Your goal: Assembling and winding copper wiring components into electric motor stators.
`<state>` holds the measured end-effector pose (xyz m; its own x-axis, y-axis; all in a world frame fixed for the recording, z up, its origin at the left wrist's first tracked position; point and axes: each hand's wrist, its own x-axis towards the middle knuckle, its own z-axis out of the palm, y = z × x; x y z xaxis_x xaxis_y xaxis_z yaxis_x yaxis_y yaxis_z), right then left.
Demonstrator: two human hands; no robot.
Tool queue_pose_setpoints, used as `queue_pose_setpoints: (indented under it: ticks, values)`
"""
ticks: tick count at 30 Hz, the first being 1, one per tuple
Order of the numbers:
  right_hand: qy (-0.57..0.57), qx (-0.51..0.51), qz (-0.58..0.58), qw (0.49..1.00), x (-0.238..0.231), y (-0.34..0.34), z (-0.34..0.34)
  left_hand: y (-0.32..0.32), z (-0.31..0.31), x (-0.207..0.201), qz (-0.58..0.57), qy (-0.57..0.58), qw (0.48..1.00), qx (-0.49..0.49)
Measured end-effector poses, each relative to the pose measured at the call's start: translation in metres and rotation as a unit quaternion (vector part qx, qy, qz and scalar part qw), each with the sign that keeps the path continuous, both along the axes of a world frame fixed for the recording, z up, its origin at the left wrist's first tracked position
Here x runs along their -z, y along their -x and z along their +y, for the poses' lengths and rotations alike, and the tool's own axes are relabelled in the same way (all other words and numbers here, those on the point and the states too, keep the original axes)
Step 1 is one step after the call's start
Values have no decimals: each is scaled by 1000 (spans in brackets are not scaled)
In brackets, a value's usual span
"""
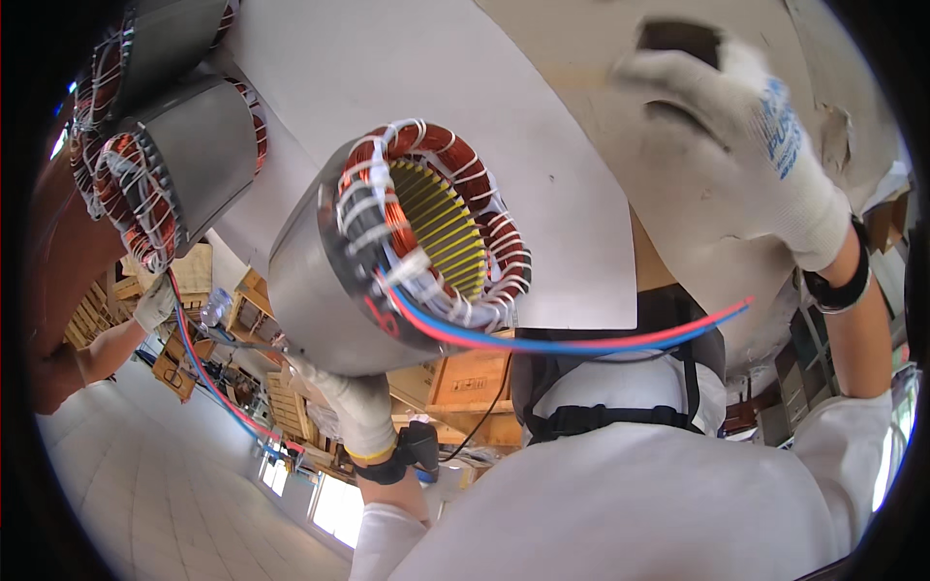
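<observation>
A motor stator (310, 281) lies tilted in the middle, a grey metal cylinder with copper windings laced in white cord and yellow strips lining its bore. Red and blue lead wires (581, 343) run from it to the right. My left hand (354, 402), in a white glove, is at the stator's lower edge; its fingers are mostly hidden there, so I cannot see whether they grip. At the upper right, my white-gloved right hand (746, 121) is raised over brown sheet. Its fingers are smeared by motion beside a dark patch (680, 41), which I cannot make out.
More stators (199, 145) stand at the upper left, one trailing red and blue wires (194, 349). Another person's gloved hand (155, 305) is beside them. White sheet (387, 58) lies under the middle stator. Wooden crates (470, 382) and a pale tiled floor (165, 465) appear lower down.
</observation>
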<state>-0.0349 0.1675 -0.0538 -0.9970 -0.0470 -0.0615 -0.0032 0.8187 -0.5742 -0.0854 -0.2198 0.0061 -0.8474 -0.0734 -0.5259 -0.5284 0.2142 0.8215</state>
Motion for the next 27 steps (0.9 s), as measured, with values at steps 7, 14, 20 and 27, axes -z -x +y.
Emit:
queue_pose_setpoints:
  ticks: [7,14,20,27]
  values:
    - [282,28,36,958,-14,-25,-104,-4,18,25,137,-30,990,21]
    - [440,128,-102,883,-28,-31,-145,-18,-14,14,353,354,797,340]
    - [444,151,-50,882,-45,-51,-138,-45,9,-19,83,155,971,159]
    - [461,166,-8,872,-19,-51,-134,-19,12,-13,122,187,961,163]
